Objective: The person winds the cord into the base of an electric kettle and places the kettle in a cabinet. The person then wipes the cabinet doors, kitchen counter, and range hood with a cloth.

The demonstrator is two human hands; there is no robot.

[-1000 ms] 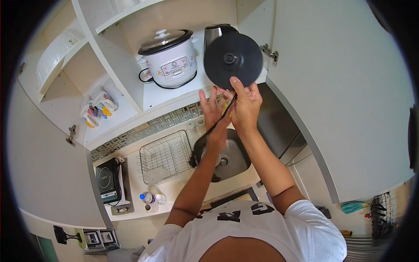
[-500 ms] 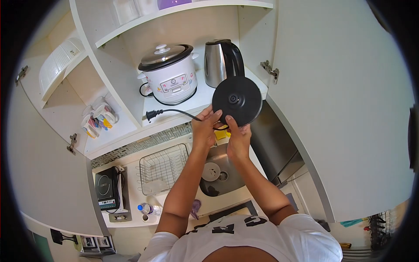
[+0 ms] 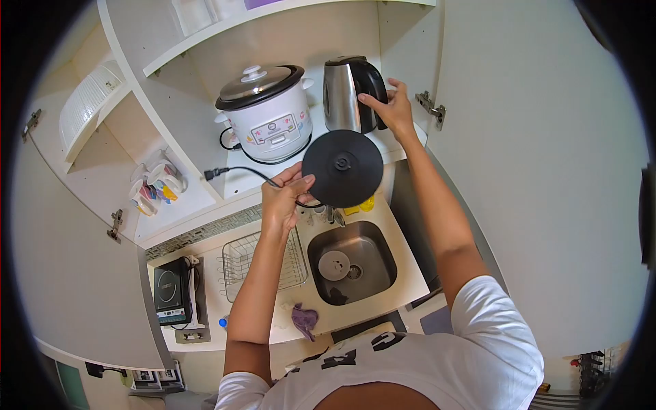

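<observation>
A round black kettle base (image 3: 343, 169) is held at its left edge by my left hand (image 3: 283, 198), thumb on top. Its black cord and plug (image 3: 217, 173) stick out leftward from that hand, in front of the shelf edge. On the cabinet shelf stands a steel kettle (image 3: 339, 98) with a black handle. My right hand (image 3: 394, 109) is at the kettle's handle, its thumb and fingers apart; whether it touches the handle I cannot tell. Left of the kettle sits a white rice cooker (image 3: 273, 130) with a glass lid.
Open cabinet doors flank the shelves, the right door (image 3: 547, 171) near my right arm. Below are a sink (image 3: 369, 256) holding a white dish, a wire dish rack (image 3: 294, 263), a purple cloth (image 3: 305, 320) and an induction cooker (image 3: 170, 290). Mugs (image 3: 164, 179) stand on the left shelf.
My right hand has let go of the base and moved up to the kettle handle. My left hand has shifted left with the base, after both hands lowered it from in front of the kettle.
</observation>
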